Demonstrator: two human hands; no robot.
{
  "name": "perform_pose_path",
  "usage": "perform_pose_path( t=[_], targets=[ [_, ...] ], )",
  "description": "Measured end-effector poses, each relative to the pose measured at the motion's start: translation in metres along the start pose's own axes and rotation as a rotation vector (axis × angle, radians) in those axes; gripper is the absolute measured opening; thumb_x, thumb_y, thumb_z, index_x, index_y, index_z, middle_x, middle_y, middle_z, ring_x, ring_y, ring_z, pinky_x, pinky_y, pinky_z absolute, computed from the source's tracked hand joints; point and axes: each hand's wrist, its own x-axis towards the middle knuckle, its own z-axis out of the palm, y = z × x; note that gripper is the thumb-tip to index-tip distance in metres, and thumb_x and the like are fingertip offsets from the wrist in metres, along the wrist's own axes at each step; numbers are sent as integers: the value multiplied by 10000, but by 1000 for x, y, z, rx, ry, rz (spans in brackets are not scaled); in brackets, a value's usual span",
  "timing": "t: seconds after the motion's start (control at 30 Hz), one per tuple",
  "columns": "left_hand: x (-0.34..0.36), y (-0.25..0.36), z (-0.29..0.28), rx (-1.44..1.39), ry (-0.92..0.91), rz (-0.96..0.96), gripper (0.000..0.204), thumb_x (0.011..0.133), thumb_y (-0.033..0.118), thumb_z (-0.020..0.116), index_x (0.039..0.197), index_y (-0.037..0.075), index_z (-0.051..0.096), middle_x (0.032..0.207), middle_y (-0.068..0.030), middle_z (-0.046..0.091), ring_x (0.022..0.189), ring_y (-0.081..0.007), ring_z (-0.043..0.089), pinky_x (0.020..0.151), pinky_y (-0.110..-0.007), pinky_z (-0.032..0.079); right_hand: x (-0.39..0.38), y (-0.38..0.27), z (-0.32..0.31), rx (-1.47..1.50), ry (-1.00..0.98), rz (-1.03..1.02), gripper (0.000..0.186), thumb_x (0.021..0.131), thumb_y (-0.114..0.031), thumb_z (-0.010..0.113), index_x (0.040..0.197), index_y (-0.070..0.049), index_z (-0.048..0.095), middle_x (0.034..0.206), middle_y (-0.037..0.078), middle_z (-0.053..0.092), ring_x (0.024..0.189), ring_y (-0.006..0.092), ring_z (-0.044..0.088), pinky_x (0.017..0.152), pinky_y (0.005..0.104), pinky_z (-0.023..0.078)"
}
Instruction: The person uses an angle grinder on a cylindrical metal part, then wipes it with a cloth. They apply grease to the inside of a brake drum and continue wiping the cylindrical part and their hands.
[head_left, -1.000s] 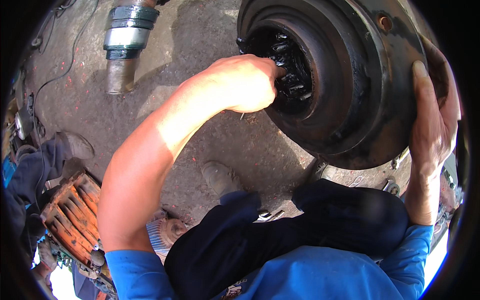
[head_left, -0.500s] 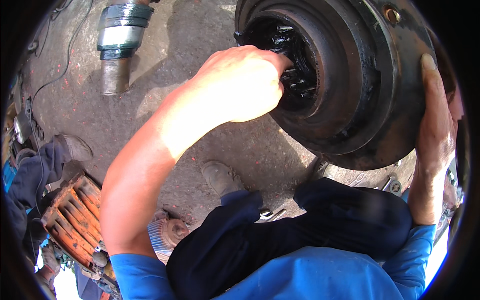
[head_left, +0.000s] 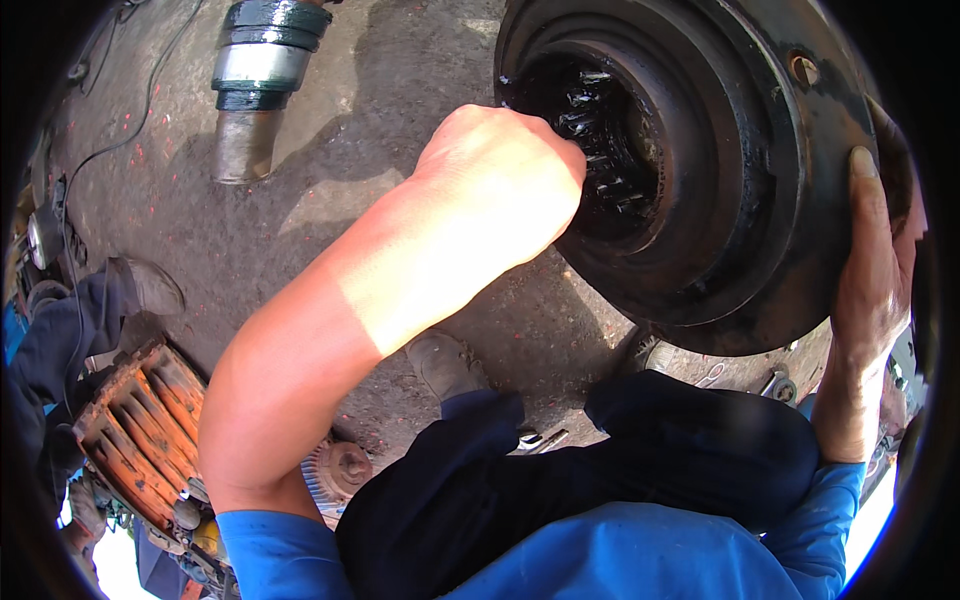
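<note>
A large black flanged steel hub (head_left: 725,190) fills the upper right, tilted so that its round opening faces left. Thick dark grease (head_left: 610,145) coats the inside of that opening. My left hand (head_left: 510,185) is at the opening's left rim, knuckles bent and fist-like; its fingertips are hidden, and so is anything in them. My right hand (head_left: 872,255) grips the hub's outer right edge, thumb on the rim and the other fingers out of sight behind. A stepped metal shaft (head_left: 262,65) with dark greasy bands and a shiny ring is at the upper left.
A rusty orange ribbed casting (head_left: 150,430) lies at lower left, near another person's leg (head_left: 95,310). A finned round part (head_left: 340,470) is beside my knee. Tools (head_left: 540,440) lie on the concrete floor between my legs. A black cable (head_left: 150,110) runs along the left.
My left hand has drawn slightly down from deeper in the opening, baring more grease. The hub appears a little farther right and lower; my right hand stays on its edge.
</note>
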Motion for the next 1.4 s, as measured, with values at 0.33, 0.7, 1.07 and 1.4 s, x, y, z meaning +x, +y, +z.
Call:
perform_pose_path(
  t=[0.33, 0.7, 1.07, 1.4],
  targets=[
    [-2, -4, 3, -12, 132, 39, 316, 824, 90, 613, 1128, 32, 679, 679, -137, 669, 666, -315, 700, 583, -415, 560, 1, -1, 2, 62, -28, 31, 405, 1051, -284, 541, 1368, -34, 583, 1255, 141, 673, 1181, 236, 629, 1075, 337, 446],
    [6, 11, -4, 277, -77, -86, 353, 884, 147, 610, 1220, 47, 654, 786, -109, 725, 757, -265, 735, 654, -375, 593, -2, -18, 2, 230, -48, 68, 399, 1040, -241, 560, 1375, -26, 575, 1229, 136, 674, 1156, 226, 634, 1046, 320, 463],
    [18, 8, -11, -59, -78, -65, 328, 823, 100, 599, 1145, 70, 655, 791, -186, 711, 792, -351, 717, 677, -455, 588, 2, -5, -9, 134, 19, 117, 386, 1019, -219, 598, 1351, -21, 600, 1202, 123, 682, 1122, 210, 650, 1014, 319, 489],
    [13, 11, -1, -190, -221, -87, 196, 800, 101, 599, 926, 48, 741, 877, -150, 737, 904, -326, 728, 738, -443, 596, 1, -7, 1, 275, -7, 137, 414, 1023, -224, 587, 1377, -10, 566, 1233, 136, 670, 1148, 206, 638, 1036, 314, 471]
  ],
)
